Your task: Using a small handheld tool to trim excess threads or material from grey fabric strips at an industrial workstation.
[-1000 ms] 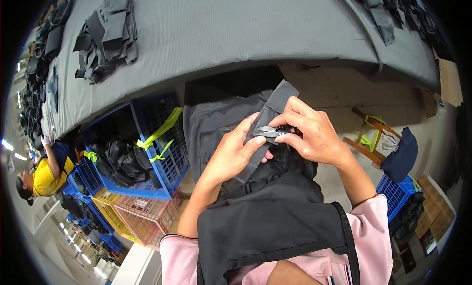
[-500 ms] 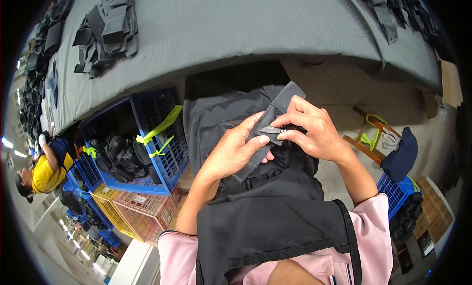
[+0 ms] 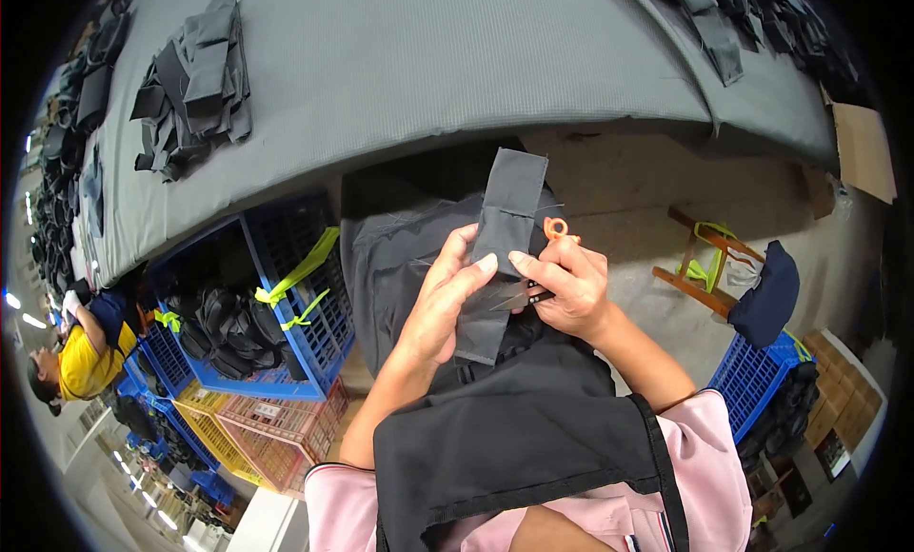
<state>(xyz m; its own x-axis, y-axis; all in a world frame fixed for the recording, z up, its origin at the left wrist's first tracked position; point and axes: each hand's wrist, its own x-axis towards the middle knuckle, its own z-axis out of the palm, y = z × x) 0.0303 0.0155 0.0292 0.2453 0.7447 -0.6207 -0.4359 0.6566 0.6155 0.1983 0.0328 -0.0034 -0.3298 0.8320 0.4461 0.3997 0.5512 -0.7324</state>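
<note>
My left hand is closed on a dark grey fabric strip, its thumb pressed flat on the front. The strip stands lengthwise away from me, with a stitched seam across it and loose thread ends at its edge. In my right hand are small thread snips with silver blades and an orange finger ring. Their blades point left over the strip's lower part, and the right thumb tip touches the strip. Below lies dark fabric across my lap, beside a black apron.
A grey-covered table spans the far side, with a pile of fabric strips at left. Blue crates with black pieces stand left, near a pink crate. A wooden stool is right. A person in yellow works far left.
The strip has turned from a slant to nearly straight away from me and lies flatter. The snips have swung down, showing their orange ring, and my right hand has shifted slightly left and down.
</note>
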